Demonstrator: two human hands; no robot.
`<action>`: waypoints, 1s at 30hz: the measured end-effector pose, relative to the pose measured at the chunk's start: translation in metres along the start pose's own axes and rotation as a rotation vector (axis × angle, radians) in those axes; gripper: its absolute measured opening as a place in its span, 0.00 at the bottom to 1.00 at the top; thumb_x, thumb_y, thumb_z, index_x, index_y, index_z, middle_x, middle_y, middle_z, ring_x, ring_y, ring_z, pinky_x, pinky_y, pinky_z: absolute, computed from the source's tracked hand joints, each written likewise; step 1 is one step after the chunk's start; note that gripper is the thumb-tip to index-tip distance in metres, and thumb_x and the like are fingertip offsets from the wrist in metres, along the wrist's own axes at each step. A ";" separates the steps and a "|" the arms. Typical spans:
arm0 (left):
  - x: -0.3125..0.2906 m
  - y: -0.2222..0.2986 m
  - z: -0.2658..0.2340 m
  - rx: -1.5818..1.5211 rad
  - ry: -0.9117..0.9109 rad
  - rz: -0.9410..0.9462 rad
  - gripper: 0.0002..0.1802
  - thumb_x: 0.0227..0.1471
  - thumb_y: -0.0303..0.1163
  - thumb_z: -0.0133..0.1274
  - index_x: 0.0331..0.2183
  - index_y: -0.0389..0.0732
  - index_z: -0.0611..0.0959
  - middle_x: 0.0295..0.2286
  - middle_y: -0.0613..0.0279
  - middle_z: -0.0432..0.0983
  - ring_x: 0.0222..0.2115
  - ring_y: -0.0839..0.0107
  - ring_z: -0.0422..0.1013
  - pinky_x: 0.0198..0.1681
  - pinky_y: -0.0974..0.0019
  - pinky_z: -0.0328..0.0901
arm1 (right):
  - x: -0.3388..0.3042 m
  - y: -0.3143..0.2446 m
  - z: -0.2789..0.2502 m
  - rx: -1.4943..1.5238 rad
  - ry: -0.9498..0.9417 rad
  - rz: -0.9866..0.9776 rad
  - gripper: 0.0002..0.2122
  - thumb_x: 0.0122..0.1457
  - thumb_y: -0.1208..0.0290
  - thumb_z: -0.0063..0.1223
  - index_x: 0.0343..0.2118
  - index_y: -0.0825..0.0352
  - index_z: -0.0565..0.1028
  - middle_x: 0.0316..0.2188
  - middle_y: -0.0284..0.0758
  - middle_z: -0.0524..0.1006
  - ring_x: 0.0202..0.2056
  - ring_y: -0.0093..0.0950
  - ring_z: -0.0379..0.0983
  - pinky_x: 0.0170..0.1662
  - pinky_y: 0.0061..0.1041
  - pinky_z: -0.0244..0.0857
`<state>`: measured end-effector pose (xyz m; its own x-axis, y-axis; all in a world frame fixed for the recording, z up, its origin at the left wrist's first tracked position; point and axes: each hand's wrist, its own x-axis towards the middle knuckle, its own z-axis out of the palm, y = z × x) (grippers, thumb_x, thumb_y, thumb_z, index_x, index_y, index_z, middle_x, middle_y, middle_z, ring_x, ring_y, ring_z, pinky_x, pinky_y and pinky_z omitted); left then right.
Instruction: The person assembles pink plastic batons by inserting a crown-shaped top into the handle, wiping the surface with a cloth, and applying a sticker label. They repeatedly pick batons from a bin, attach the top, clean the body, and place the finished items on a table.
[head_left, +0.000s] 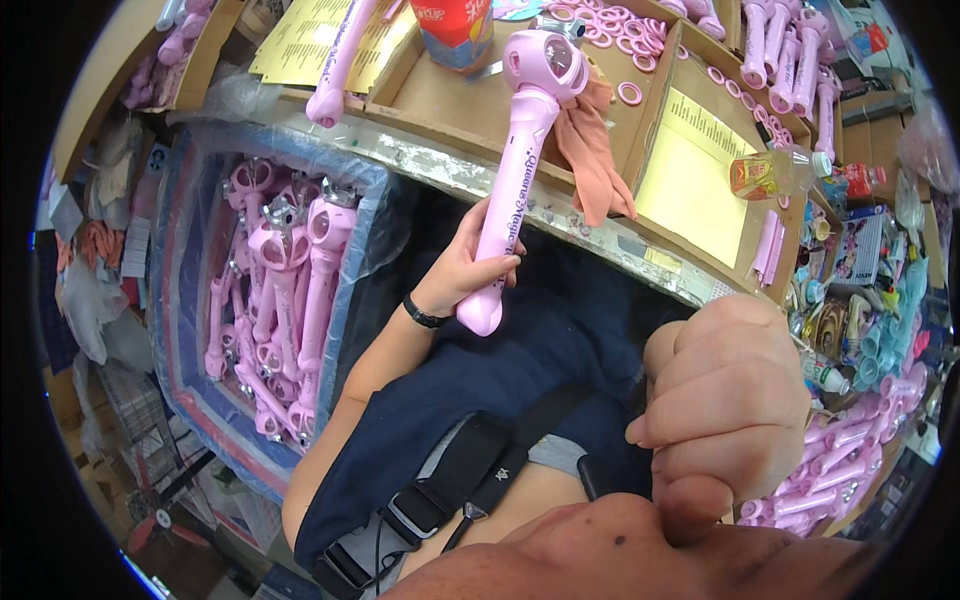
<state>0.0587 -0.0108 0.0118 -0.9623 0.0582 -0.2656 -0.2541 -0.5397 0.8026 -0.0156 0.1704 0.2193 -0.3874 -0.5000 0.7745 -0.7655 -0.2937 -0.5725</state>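
My left hand [465, 262] is wrapped round the handle of a pink toy wand [514, 190] with dark lettering along its shaft. The wand tilts up and slightly right, its round windowed head and silvery top over the edge of the workbench [420, 150]. Close to the camera on the right, my right hand [730, 400] is curled into a fist; its inside is hidden. An orange glove [592, 160] hangs over the bench edge beside the wand's head. To the left, a plastic-lined box [168, 290] holds several similar pink wands [290, 255].
On the bench are cardboard trays [415, 92], loose pink rings [630, 40], a red-and-blue container [455, 35] and a yellow printed sheet [690, 190]. A drink bottle [780, 173] lies on the right tray. More pink wands [830, 470] are piled at lower right.
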 end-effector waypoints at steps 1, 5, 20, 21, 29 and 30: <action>-0.004 -0.002 0.002 -0.019 -0.004 -0.015 0.45 0.45 0.26 0.58 0.60 0.42 0.51 0.36 0.56 0.70 0.28 0.72 0.71 0.33 0.70 0.68 | 0.003 0.001 0.000 0.010 -0.012 0.018 0.17 0.62 0.58 0.45 0.19 0.60 0.69 0.18 0.26 0.72 0.12 0.20 0.60 0.17 0.20 0.49; -0.018 -0.007 0.003 -0.041 -0.037 -0.093 0.45 0.45 0.28 0.58 0.60 0.40 0.51 0.35 0.55 0.70 0.32 0.68 0.73 0.39 0.65 0.69 | 0.021 -0.002 -0.009 0.047 -0.128 0.214 0.18 0.62 0.54 0.43 0.19 0.60 0.68 0.20 0.28 0.73 0.15 0.21 0.62 0.20 0.23 0.52; -0.016 -0.016 0.004 0.021 0.014 -0.112 0.35 0.47 0.25 0.56 0.54 0.36 0.59 0.30 0.60 0.71 0.25 0.74 0.72 0.31 0.70 0.68 | -0.101 0.159 -0.017 -0.798 -0.397 0.236 0.13 0.44 0.70 0.62 0.33 0.66 0.74 0.27 0.35 0.74 0.33 0.37 0.71 0.42 0.35 0.63; -0.016 -0.017 0.004 0.052 0.018 -0.102 0.35 0.47 0.25 0.56 0.55 0.36 0.58 0.30 0.60 0.71 0.25 0.75 0.72 0.31 0.70 0.68 | -0.103 0.162 -0.022 -0.780 -0.363 0.232 0.11 0.45 0.71 0.61 0.33 0.66 0.74 0.27 0.35 0.75 0.32 0.36 0.71 0.40 0.34 0.64; -0.014 -0.019 0.007 0.094 0.024 -0.101 0.36 0.48 0.25 0.56 0.55 0.37 0.57 0.30 0.60 0.71 0.26 0.74 0.72 0.31 0.70 0.68 | -0.020 0.168 0.007 -0.050 0.317 0.532 0.09 0.63 0.70 0.46 0.38 0.72 0.74 0.21 0.27 0.71 0.22 0.13 0.64 0.25 0.14 0.59; -0.015 -0.019 0.008 0.086 0.028 -0.098 0.36 0.48 0.25 0.56 0.55 0.36 0.57 0.30 0.60 0.71 0.25 0.74 0.71 0.30 0.70 0.68 | -0.015 0.171 0.015 -0.046 0.235 0.564 0.08 0.63 0.70 0.46 0.35 0.69 0.74 0.24 0.28 0.73 0.24 0.14 0.66 0.26 0.14 0.60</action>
<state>0.0766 0.0050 0.0048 -0.9297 0.0829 -0.3589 -0.3553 -0.4586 0.8145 -0.1326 0.1156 0.1059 -0.8384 -0.3733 0.3972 -0.4290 0.0023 -0.9033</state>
